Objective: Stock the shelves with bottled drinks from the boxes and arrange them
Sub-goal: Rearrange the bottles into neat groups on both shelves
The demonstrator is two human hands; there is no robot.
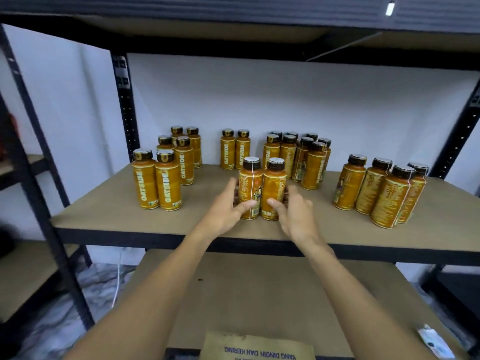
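gripping two bottles (274, 188), left hand (223, 215) and right hand (297, 218) curled round them; an uneven push could topple one.

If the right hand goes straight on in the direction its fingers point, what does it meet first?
The right bottle of the front pair, at once: the right hand grips it, thumb on its front.

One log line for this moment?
left hand: holds bottle pair, left side | right hand: holds its right side | bottle pair: upright, touching, front centre of shelf | other bottles: clustered behind and beside
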